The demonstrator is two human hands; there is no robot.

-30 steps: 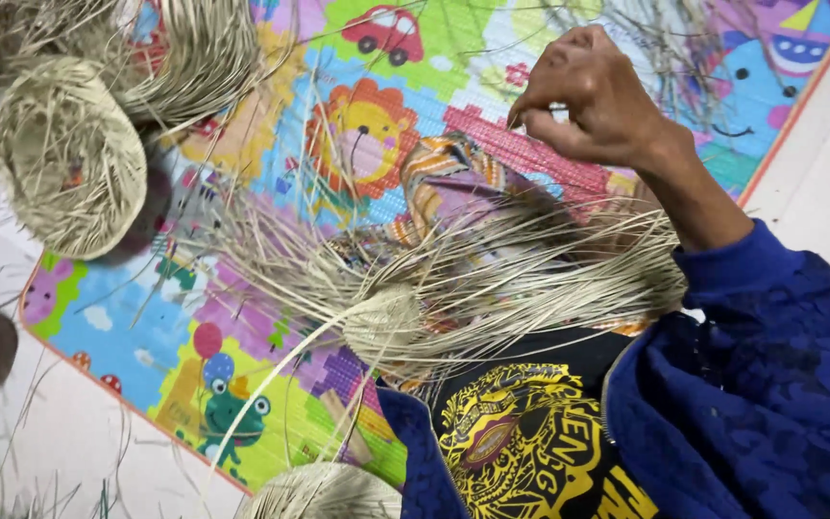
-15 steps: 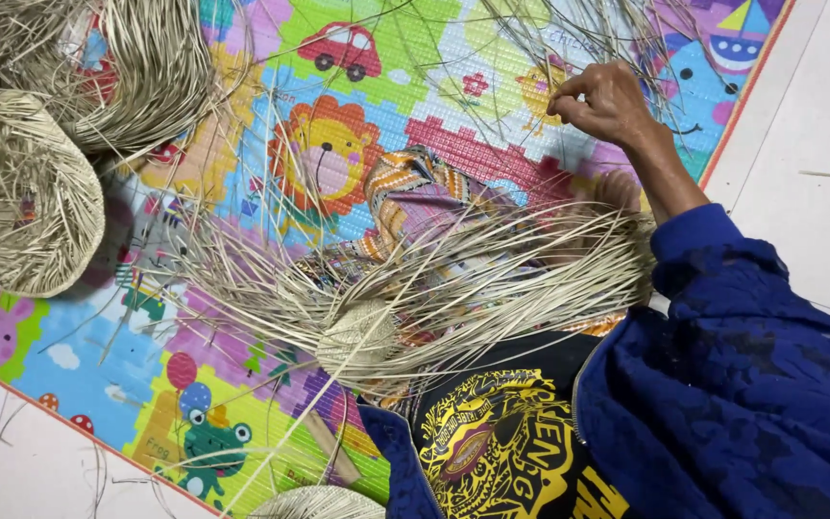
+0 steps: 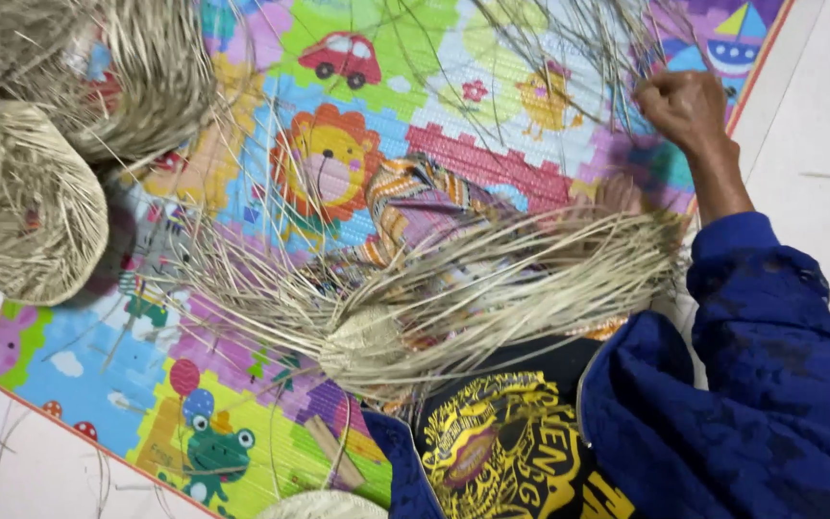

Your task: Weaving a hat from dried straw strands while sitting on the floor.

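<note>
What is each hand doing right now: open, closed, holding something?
Right hand: closed in a fist on thin straw strands.
Left hand: not in view, so it cannot be told.

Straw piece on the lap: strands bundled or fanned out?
Fanned out. From the small woven centre the loose straw strands spread sideways over the lap and play mat. The right hand, fist closed, pinches thin strands above.

dry, matt straw strands (image 3: 492, 288) (rough, fibrous) over a smooth foam mat (image 3: 242, 404).
</note>
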